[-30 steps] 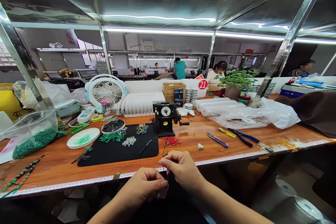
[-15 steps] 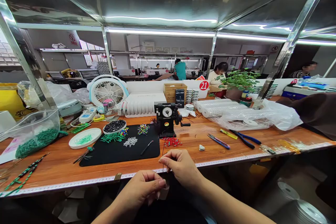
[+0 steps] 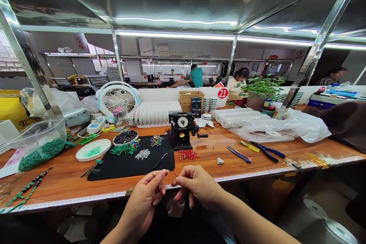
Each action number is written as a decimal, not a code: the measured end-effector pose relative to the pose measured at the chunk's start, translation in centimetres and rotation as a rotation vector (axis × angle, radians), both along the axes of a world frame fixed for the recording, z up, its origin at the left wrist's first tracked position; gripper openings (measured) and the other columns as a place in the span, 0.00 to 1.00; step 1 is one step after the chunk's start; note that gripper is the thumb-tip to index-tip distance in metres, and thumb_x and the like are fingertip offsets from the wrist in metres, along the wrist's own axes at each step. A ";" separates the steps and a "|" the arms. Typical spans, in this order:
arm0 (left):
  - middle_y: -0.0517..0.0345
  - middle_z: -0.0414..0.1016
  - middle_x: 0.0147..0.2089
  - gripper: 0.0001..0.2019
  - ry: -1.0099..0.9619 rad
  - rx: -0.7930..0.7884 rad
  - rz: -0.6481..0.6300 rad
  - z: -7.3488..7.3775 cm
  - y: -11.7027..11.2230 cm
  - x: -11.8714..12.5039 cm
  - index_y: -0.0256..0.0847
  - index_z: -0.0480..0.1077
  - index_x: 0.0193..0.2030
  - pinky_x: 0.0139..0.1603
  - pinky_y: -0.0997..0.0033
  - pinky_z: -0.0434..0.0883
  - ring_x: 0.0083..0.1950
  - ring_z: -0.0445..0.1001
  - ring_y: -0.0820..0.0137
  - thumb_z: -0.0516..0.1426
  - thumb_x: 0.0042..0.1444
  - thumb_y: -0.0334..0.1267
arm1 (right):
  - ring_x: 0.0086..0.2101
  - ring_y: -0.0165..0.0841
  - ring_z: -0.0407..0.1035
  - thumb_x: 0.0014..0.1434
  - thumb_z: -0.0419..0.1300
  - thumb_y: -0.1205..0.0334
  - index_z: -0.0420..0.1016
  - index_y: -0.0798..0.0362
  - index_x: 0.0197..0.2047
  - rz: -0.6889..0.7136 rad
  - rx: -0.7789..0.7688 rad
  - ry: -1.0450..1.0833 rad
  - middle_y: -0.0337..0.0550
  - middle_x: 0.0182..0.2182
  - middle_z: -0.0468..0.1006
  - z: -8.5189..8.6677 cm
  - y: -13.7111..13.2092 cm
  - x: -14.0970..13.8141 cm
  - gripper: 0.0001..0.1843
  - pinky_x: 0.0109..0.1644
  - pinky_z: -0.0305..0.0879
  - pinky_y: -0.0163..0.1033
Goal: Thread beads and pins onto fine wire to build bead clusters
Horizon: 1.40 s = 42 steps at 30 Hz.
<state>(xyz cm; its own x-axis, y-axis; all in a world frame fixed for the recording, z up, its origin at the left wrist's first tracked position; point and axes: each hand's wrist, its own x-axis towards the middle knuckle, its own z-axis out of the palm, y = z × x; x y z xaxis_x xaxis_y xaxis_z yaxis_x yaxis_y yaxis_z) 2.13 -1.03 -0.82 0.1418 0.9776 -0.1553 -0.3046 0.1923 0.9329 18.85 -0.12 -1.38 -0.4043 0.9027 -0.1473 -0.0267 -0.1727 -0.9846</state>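
Note:
My left hand [image 3: 147, 194] is closed in a pinch, thumb against forefinger, in front of the black mat [image 3: 131, 172]. My right hand [image 3: 197, 185] pinches at nearly the same height, a short gap away. A thin dark strand [image 3: 172, 174] shows faintly between the two sets of fingertips; its ends are hidden. Straight beyond my hands lies a pile of red-tipped pieces [image 3: 187, 154], below a black hand-cranked machine [image 3: 182, 131] with a dial. The mat carries silver bits [image 3: 142, 154], multicoloured beads [image 3: 156, 141], green pieces [image 3: 122, 149] and a dish of black parts [image 3: 125, 137].
At right lie tweezers [image 3: 238, 154], a yellow knife [image 3: 249, 146] and blue-handled pliers [image 3: 267, 151]. White rolls [image 3: 237, 116] in plastic stand behind. A fan [image 3: 117, 101] and a white plate [image 3: 93, 150] are at left. Metal posts [image 3: 317, 45] frame the bench.
My left hand has risen and turned upward, its pinch now level with the right. My right hand has dropped slightly. The strand, upright before, is now barely visible between them.

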 end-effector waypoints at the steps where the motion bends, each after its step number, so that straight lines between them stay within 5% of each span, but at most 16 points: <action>1: 0.63 0.63 0.20 0.16 0.019 0.006 -0.007 0.0 -0.1 0.2 0.36 0.74 0.40 0.17 0.80 0.46 0.19 0.52 0.82 0.60 0.50 0.46 | 0.16 0.30 0.67 0.48 0.60 0.49 0.63 0.55 0.31 0.024 -0.015 0.020 0.45 0.21 0.76 0.0 -0.1 -0.1 0.18 0.13 0.56 0.28; 7: 0.63 0.63 0.17 0.12 0.037 0.010 -0.142 0.5 -1.0 1.4 0.34 0.75 0.34 0.19 0.80 0.54 0.18 0.58 0.80 0.59 0.51 0.43 | 0.20 0.28 0.68 0.48 0.63 0.48 0.71 0.60 0.30 0.223 -0.004 0.148 0.45 0.24 0.75 0.0 -0.7 -0.9 0.20 0.16 0.60 0.27; 13: 0.65 0.59 0.15 0.11 -0.035 -0.034 -0.110 0.7 -1.1 1.2 0.33 0.75 0.32 0.17 0.81 0.50 0.17 0.51 0.82 0.60 0.50 0.42 | 0.14 0.21 0.57 0.47 0.66 0.53 0.74 0.61 0.25 -0.050 0.014 0.160 0.40 0.18 0.70 -0.3 -1.3 -0.6 0.16 0.16 0.53 0.27; 23: 0.68 0.54 0.16 0.10 -0.365 -0.204 -0.070 1.0 -2.5 1.4 0.34 0.70 0.27 0.17 0.81 0.46 0.16 0.45 0.84 0.57 0.55 0.39 | 0.17 0.24 0.61 0.55 0.60 0.54 0.73 0.58 0.29 -0.264 0.212 0.155 0.38 0.20 0.70 0.5 -3.6 -0.6 0.14 0.20 0.56 0.29; 28: 0.67 0.57 0.16 0.10 -0.480 -0.293 -0.072 1.1 -2.9 1.7 0.35 0.71 0.29 0.17 0.80 0.47 0.15 0.46 0.84 0.55 0.56 0.39 | 0.18 0.26 0.62 0.56 0.59 0.54 0.72 0.58 0.29 -0.283 0.338 0.080 0.39 0.19 0.70 1.2 -4.5 -1.4 0.14 0.21 0.60 0.30; 32: 0.66 0.52 0.11 0.18 -0.552 -0.309 -0.167 1.4 -3.2 2.0 0.35 0.66 0.19 0.19 0.79 0.54 0.14 0.49 0.81 0.52 0.58 0.41 | 0.16 0.26 0.63 0.58 0.56 0.55 0.70 0.58 0.29 -0.259 0.382 0.094 0.39 0.18 0.71 1.4 -4.8 -2.1 0.14 0.20 0.61 0.30; 42: 0.66 0.57 0.13 0.15 -0.618 -0.421 -0.045 2.0 -3.7 2.1 0.33 0.66 0.20 0.17 0.82 0.53 0.13 0.50 0.83 0.55 0.55 0.37 | 0.23 0.26 0.68 0.54 0.55 0.71 0.72 0.55 0.28 -0.436 1.008 -0.160 0.40 0.23 0.74 1.2 -4.8 -2.5 0.07 0.30 0.63 0.29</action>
